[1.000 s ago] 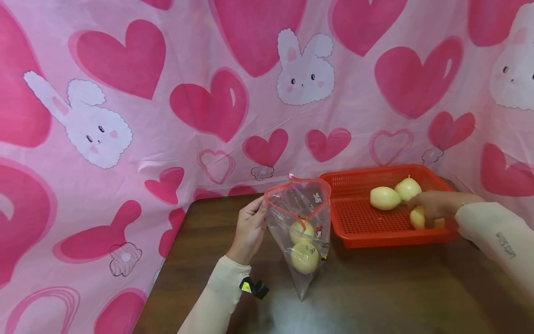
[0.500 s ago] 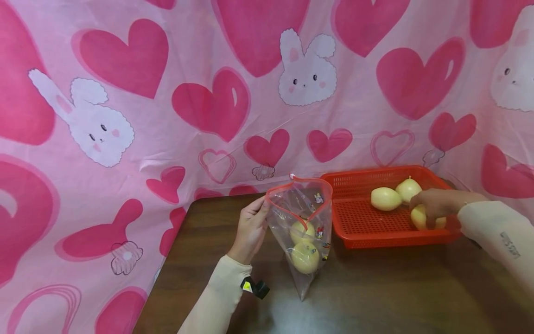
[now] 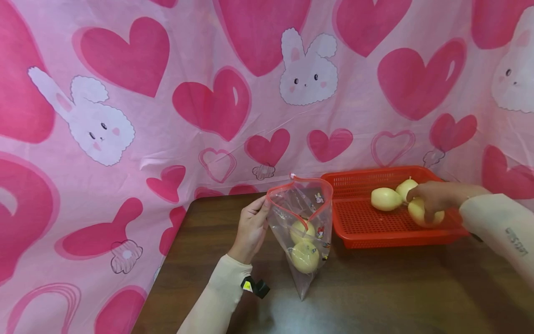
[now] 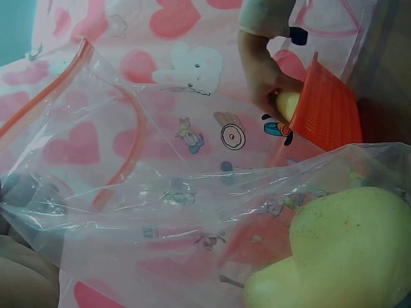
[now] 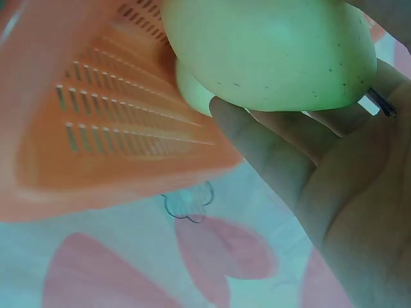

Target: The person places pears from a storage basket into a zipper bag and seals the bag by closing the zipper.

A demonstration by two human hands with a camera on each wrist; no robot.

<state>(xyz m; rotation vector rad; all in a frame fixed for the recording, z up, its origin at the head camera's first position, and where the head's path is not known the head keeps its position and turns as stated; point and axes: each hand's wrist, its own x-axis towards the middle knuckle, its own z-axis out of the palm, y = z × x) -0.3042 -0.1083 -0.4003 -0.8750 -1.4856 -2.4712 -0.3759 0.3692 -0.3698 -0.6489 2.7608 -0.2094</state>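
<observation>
Right hand (image 3: 438, 195): over the right part of the red basket (image 3: 400, 242), back of hand up, fingers pointing left and down, curled round a pale yellow fruit (image 3: 422, 214). Right wrist view has fingers along one side of the fruit, dark stem (image 5: 380, 102) toward the palm. Can't tell if the fruit is clear of the basket floor. Right forearm comes in from the right edge, cream sleeve (image 3: 500, 234) to the wrist.

Left hand (image 3: 250, 227): left of the bag, raised, forearm coming up from the near side. Thumb and fingers pinch the left edge of the mouth of the clear bag (image 3: 323, 213). Black strap piece (image 3: 259, 288) at that wrist.

Bag: mouth open, red zip rim, printed figures on the wall, tapering to a low corner on the near side. Two fruits inside, near one (image 3: 304, 258) touching or overlapping the far one (image 3: 301, 230).

Basket: just right of the bag. Two more fruits in it, left one (image 3: 385, 199) and far one (image 3: 405, 188), beyond the held fruit.

Brown table (image 3: 217, 232) underneath; pink heart-and-rabbit cloth (image 3: 354, 104) behind.
</observation>
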